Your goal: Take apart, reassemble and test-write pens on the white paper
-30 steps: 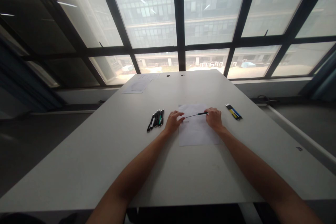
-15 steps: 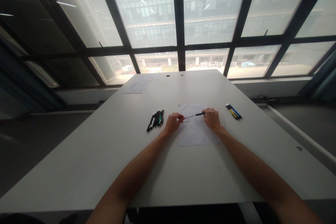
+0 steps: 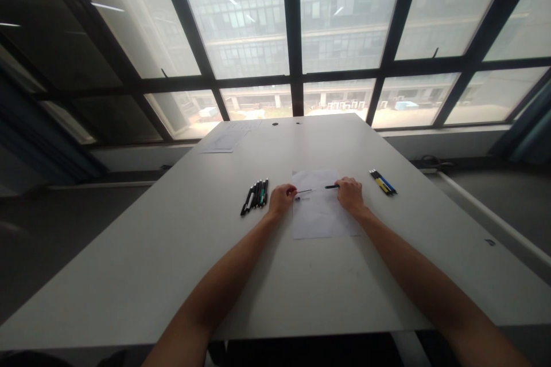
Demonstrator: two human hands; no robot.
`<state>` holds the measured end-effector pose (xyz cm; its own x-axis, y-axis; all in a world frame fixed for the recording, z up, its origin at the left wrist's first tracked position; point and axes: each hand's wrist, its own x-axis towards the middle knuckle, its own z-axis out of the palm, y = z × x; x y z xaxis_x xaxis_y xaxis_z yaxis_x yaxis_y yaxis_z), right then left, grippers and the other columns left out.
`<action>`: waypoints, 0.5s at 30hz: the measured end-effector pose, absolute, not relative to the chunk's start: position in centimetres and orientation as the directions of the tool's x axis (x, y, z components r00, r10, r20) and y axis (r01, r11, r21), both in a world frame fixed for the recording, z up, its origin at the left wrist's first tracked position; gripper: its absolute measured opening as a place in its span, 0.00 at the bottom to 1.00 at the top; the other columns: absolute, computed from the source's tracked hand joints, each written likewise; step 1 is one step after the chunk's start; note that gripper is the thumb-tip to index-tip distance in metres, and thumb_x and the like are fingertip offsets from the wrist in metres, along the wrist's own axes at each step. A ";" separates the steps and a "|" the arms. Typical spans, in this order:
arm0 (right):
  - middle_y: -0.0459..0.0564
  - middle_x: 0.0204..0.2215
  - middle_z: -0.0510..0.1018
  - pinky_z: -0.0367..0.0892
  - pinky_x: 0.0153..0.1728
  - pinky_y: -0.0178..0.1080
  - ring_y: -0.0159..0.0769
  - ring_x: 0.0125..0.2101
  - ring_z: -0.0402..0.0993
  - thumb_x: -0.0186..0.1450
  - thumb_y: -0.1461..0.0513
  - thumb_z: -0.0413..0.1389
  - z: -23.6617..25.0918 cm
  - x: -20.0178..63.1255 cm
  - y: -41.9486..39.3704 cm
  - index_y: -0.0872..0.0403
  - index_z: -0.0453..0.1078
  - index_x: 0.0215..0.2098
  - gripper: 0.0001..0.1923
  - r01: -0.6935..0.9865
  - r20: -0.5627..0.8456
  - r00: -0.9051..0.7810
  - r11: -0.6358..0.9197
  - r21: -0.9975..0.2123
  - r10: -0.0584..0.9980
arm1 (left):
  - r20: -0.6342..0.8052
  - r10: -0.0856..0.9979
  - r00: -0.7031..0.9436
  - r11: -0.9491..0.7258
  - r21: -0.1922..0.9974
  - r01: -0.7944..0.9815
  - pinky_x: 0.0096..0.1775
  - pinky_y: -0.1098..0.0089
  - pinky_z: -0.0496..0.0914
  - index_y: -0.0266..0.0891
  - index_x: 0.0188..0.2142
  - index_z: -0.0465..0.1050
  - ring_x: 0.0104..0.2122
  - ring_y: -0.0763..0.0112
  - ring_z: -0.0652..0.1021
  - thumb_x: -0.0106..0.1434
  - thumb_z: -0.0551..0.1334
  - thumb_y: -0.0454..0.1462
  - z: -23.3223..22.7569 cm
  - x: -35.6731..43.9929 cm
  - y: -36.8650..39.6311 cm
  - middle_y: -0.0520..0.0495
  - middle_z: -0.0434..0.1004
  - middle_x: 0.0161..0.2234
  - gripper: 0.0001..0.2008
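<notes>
Paper [image 3: 316, 221], thin and white, lies flat on a pretty smooth table [image 3: 301, 287]. Over it, left hand [image 3: 282, 199] has fingertips pinched on a skinny dark rod [image 3: 305, 191], right hand [image 3: 350, 194] has fingers clamped on a stubby black tube [image 3: 331, 187], ends apart.

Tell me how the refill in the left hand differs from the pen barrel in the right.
The refill is thin like a wire, while the pen barrel is visibly thicker. The refill sticks out rightward from the left hand; the pen barrel sticks out leftward from the right hand. Both look dark, with a gap between them over the white paper.
</notes>
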<state>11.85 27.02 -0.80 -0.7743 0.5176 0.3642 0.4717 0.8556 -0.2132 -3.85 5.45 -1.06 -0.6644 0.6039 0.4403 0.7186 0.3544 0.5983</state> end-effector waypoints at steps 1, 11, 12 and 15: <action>0.56 0.43 0.76 0.54 0.46 0.44 0.44 0.46 0.66 0.67 0.69 0.47 -0.8 11.9 27.0 0.51 0.76 0.44 0.17 0.470 0.365 -0.776 0.857 -0.211 0.515 | 0.432 0.604 -0.670 0.360 0.602 0.713 0.38 0.67 0.69 0.40 0.35 0.80 0.31 0.67 0.76 0.58 0.66 0.35 -1.1 -3.9 5.5 0.47 0.80 0.30 0.05; 0.57 0.46 0.75 0.55 0.47 0.44 0.45 0.49 0.64 0.64 0.71 0.48 -0.9 11.8 26.8 0.52 0.76 0.46 0.19 0.492 0.312 -0.792 0.851 -0.186 0.526 | 0.388 0.635 -0.668 0.419 0.554 0.719 0.40 0.68 0.69 0.41 0.37 0.80 0.34 0.66 0.77 0.58 0.65 0.35 -1.0 -3.8 5.5 0.47 0.81 0.33 0.07; 0.57 0.46 0.75 0.55 0.48 0.44 0.45 0.49 0.65 0.63 0.71 0.48 -0.8 11.8 26.8 0.53 0.76 0.45 0.19 0.490 0.310 -0.793 0.851 -0.190 0.525 | 0.382 0.634 -0.673 0.424 0.556 0.715 0.40 0.68 0.69 0.41 0.37 0.80 0.34 0.66 0.77 0.58 0.65 0.35 -0.9 -3.8 5.5 0.47 0.81 0.33 0.07; 0.58 0.45 0.75 0.55 0.47 0.44 0.46 0.48 0.65 0.63 0.72 0.48 -0.6 11.9 26.6 0.53 0.76 0.46 0.20 0.467 0.349 -0.781 0.856 -0.223 0.518 | 0.385 0.621 -0.683 0.413 0.579 0.703 0.40 0.67 0.69 0.40 0.37 0.80 0.33 0.66 0.77 0.60 0.64 0.36 -0.7 -3.7 5.5 0.47 0.81 0.33 0.06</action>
